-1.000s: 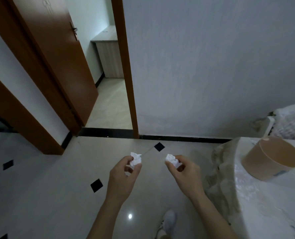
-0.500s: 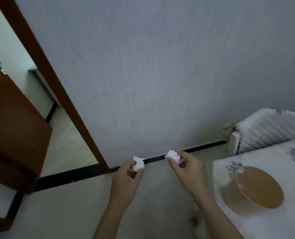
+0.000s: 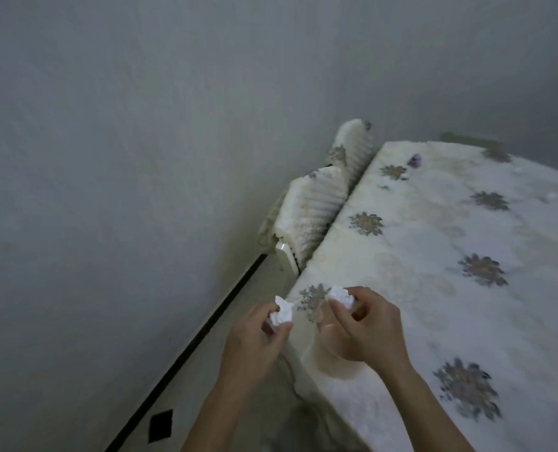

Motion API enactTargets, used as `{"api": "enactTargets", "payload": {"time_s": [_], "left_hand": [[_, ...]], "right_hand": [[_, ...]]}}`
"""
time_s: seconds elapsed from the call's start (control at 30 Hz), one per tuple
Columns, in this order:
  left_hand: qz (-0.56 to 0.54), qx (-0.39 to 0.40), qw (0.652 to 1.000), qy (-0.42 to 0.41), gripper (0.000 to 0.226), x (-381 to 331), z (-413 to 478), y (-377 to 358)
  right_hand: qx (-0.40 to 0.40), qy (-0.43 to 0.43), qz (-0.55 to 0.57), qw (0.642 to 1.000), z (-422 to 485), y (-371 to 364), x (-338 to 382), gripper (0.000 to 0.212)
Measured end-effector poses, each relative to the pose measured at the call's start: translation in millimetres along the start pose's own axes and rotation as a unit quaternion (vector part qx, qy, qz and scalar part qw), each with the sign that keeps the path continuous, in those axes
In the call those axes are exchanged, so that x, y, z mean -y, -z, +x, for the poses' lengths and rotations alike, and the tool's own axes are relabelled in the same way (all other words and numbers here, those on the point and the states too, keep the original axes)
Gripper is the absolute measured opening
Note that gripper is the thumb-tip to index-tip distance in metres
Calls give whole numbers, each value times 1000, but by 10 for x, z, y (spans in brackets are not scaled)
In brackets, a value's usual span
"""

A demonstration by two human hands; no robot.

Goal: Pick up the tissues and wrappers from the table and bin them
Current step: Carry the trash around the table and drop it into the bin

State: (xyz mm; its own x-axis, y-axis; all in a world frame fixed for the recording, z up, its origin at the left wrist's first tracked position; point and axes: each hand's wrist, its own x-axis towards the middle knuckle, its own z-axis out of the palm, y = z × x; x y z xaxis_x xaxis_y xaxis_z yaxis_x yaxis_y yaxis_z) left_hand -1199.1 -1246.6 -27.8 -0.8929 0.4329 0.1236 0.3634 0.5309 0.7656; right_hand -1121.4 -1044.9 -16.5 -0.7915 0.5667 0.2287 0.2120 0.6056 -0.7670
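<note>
Two crumpled white tissues are in hand, one to each. The left hand (image 3: 255,340) pinches the left tissue (image 3: 282,313) between thumb and fingers (image 3: 269,324), holding it in the air just off the worktop's near-left corner, over the floor (image 3: 255,415). The right hand (image 3: 365,331) pinches the right tissue (image 3: 343,296) at its fingertips, above the worktop (image 3: 434,243) just inside that same corner. The two tissues are near each other but apart.

Below the right hand a pale brown round shape shows on the cloth, blurred; what it is cannot be told. The worktop carries a cream cloth with grey-brown flower motifs. A small purple item (image 3: 414,160) lies near the far-left edge, too blurred to identify. Beside the worktop's left edge, against the grey wall (image 3: 140,158), stands a ribbed white covered object (image 3: 316,207). The floor is pale tile with a black diamond inset (image 3: 161,425) and a black skirting line along the wall.
</note>
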Motion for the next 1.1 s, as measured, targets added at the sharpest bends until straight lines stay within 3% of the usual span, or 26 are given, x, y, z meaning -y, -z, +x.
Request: {"api": "enactTargets", "payload": {"time_s": [0.17, 0.33, 0.57, 0.73, 1.1], "left_hand": [[104, 95, 974, -176, 29, -207, 502, -319], [136, 143, 944, -264, 27, -186, 783, -517], [193, 164, 915, -315, 35, -191, 929, -620], [249, 195, 888, -334, 56, -185, 939, -662], [243, 125, 880, -389, 51, -335, 1037, -640]], "right_hand": [[-65, -37, -92, 993, -19, 282, -308, 17], [-49, -56, -219, 973, -71, 255, -349, 18], [-43, -54, -301, 951, -150, 123, -313, 20], [34, -64, -379, 923, -203, 143, -336, 42], [-29, -82, -362, 928, -153, 301, -241, 49]]}}
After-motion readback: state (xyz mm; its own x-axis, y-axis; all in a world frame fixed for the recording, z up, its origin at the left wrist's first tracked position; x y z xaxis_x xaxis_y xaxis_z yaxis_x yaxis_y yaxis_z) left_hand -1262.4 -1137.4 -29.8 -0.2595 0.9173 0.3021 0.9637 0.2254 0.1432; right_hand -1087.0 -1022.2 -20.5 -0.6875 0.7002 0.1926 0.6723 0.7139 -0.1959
